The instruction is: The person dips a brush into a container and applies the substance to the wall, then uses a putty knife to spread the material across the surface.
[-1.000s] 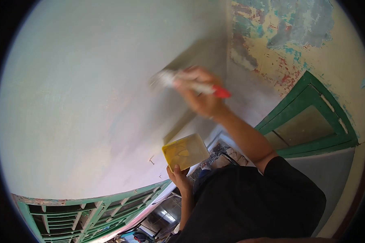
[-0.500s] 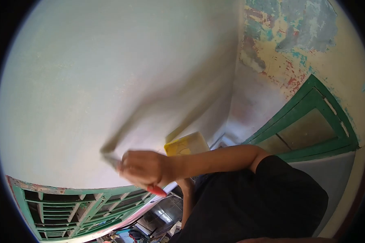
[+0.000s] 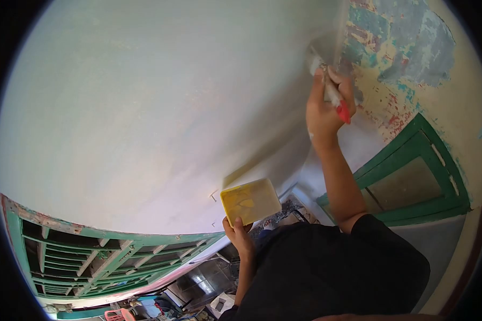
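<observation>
Paintbrush [image 3: 326, 85], red-tipped handle, in right hand [image 3: 326, 109]; bristles on smooth wall [image 3: 144, 107].

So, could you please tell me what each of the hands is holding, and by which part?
The right hand grips a brush by its handle, red end sticking out; the left hand holds a yellow tub by its lower edge.

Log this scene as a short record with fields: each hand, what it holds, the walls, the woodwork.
Left hand: holds yellow tray by its near edge
Right hand: raised, closed on brush
Brush: red handle end, bristles at the corner where the walls meet
Main wall: pale, even coat
Side wall: flaking teal, red and yellow patches
Woodwork: green shutter below, green frame at right
</observation>
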Demonstrator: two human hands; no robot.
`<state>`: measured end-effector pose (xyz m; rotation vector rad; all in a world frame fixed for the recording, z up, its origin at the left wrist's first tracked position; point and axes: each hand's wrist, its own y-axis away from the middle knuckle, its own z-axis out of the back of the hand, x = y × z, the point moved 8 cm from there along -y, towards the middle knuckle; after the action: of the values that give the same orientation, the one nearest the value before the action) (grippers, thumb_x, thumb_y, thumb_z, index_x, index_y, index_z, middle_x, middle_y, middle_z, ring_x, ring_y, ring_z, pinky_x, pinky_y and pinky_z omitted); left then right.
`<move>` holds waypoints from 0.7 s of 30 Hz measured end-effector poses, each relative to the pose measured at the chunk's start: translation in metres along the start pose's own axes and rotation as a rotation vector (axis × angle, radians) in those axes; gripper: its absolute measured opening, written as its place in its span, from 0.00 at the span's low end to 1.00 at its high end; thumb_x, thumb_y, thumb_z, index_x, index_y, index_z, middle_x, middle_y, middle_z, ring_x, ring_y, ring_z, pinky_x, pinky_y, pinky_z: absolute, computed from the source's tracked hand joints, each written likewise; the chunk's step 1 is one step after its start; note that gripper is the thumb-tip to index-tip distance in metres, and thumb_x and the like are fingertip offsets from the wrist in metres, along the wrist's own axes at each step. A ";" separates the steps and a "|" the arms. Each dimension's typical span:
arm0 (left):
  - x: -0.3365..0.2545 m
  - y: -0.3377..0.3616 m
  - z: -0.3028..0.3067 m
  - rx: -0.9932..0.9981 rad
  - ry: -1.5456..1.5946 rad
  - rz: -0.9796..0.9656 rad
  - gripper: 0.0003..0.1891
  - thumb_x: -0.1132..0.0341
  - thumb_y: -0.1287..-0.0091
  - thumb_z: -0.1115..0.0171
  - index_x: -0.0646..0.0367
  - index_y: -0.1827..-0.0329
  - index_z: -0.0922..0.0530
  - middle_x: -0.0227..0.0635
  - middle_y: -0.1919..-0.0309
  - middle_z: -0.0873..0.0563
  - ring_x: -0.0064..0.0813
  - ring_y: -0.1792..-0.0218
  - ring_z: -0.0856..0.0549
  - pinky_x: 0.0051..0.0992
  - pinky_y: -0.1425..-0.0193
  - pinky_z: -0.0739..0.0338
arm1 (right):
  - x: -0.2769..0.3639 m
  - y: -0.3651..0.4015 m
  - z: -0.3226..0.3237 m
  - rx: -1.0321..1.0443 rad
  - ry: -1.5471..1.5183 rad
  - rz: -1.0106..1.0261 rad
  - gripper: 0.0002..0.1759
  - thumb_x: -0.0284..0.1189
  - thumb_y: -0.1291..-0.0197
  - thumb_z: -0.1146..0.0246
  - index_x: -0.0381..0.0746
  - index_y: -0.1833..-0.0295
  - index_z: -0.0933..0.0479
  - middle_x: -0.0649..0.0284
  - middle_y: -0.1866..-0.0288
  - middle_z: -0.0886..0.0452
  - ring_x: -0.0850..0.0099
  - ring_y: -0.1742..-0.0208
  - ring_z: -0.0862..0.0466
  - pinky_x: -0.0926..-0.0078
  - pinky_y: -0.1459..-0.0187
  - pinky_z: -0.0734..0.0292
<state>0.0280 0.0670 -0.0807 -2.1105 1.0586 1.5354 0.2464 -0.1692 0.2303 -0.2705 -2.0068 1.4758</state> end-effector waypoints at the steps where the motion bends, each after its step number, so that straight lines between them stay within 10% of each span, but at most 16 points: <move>1: 0.001 0.001 0.001 -0.007 0.004 0.000 0.21 0.59 0.25 0.42 0.64 0.37 0.32 0.45 0.47 0.20 0.37 0.50 0.13 0.38 0.45 0.13 | 0.012 0.002 0.001 -0.010 0.025 -0.038 0.04 0.18 0.35 0.33 0.34 0.58 0.22 0.56 0.66 0.18 0.57 0.68 0.17 0.66 0.64 0.22; 7: 0.001 0.000 -0.005 -0.008 0.023 -0.035 0.21 0.58 0.25 0.41 0.64 0.38 0.31 0.43 0.48 0.20 0.36 0.51 0.13 0.37 0.47 0.13 | 0.158 0.060 -0.057 0.332 -0.622 0.115 0.30 0.20 0.75 0.30 0.35 0.55 0.25 0.53 0.59 0.23 0.51 0.58 0.21 0.57 0.58 0.21; 10: 0.011 -0.008 -0.010 0.127 -0.029 0.012 0.28 0.46 0.28 0.39 0.60 0.37 0.29 0.41 0.46 0.20 0.38 0.47 0.14 0.39 0.46 0.13 | 0.203 0.078 -0.066 0.585 -1.046 0.089 0.20 0.19 0.62 0.30 0.40 0.60 0.28 0.61 0.62 0.24 0.59 0.61 0.22 0.60 0.63 0.24; 15: 0.005 -0.004 -0.028 0.065 -0.012 -0.006 0.27 0.49 0.27 0.41 0.61 0.36 0.31 0.44 0.45 0.21 0.41 0.46 0.15 0.42 0.44 0.13 | 0.136 0.049 -0.068 0.331 -1.116 -0.026 0.08 0.18 0.39 0.31 0.38 0.61 0.25 0.61 0.69 0.23 0.64 0.70 0.23 0.68 0.67 0.27; 21: 0.011 -0.009 -0.026 0.067 -0.033 0.034 0.21 0.58 0.25 0.40 0.64 0.38 0.31 0.43 0.49 0.20 0.35 0.50 0.14 0.36 0.46 0.14 | 0.016 -0.012 -0.022 0.105 -0.337 0.246 0.11 0.14 0.46 0.29 0.35 0.58 0.19 0.54 0.62 0.13 0.60 0.66 0.13 0.71 0.63 0.18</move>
<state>0.0540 0.0522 -0.0829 -2.0260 1.1239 1.5233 0.2493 -0.1476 0.2507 -0.2449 -2.2089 1.8792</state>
